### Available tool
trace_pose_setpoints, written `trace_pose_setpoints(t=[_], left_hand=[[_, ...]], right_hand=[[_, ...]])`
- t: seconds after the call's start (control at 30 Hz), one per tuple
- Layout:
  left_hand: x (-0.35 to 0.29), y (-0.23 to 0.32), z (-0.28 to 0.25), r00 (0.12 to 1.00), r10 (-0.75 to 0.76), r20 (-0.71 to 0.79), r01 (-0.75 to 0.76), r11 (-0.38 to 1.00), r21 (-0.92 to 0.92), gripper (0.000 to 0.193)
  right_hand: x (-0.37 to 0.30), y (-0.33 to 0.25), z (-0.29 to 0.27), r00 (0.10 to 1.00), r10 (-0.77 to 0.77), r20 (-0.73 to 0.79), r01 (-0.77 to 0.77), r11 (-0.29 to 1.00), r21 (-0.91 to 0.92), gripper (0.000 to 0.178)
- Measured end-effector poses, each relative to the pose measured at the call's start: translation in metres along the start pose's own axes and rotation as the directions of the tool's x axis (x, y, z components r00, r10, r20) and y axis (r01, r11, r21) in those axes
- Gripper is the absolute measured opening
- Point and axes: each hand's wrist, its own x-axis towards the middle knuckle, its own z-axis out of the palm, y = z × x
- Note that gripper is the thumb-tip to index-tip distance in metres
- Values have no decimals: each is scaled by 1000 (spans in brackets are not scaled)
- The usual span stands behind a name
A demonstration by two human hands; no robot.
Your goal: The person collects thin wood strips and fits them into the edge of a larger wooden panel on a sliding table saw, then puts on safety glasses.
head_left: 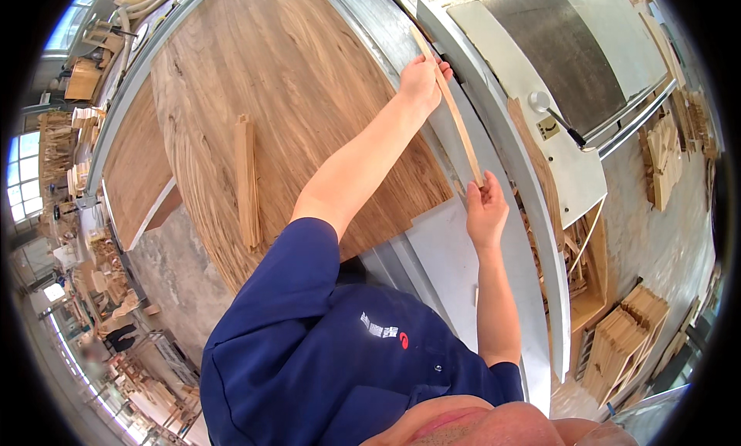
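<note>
A thin, pale wooden strip (457, 120) runs lengthwise between my two hands, above the grey metal machine table (505, 238) and beside the long grey fence (494, 122). My left hand (423, 82) is on the far side, with its fingers wrapped round the strip short of the far tip. My right hand (488, 208) pinches the near end between thumb and fingers. Left of my left forearm, a small bundle of narrow wooden strips (246, 180) lies on a broad brown wooden panel (309, 83).
Right of the fence stands a white machine housing (571, 180) with a ball-ended lever (557, 118). Offcuts fill a wooden bin (590, 280) below it. Stacked boards (625, 342) stand at the lower right. More timber piles (108, 284) line the left side.
</note>
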Motion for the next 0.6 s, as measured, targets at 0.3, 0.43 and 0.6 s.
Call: trace_pose_setpoints(t=[0.3,0.43,0.6], left_hand=[[8,8,-6,988,-5,153,-14,992,124,19],[4,14,-10,965,-52,256,21,992,121,17],[4,16,-14,952,-94,291,61,991,121,24]], right_hand=[[24,3,6,995,36,-89,-32,998,51,27],[24,12,5,985,-9,-170,13,1000,23,26],[21,20,3,974,-122,-193,111,991,-69,23]])
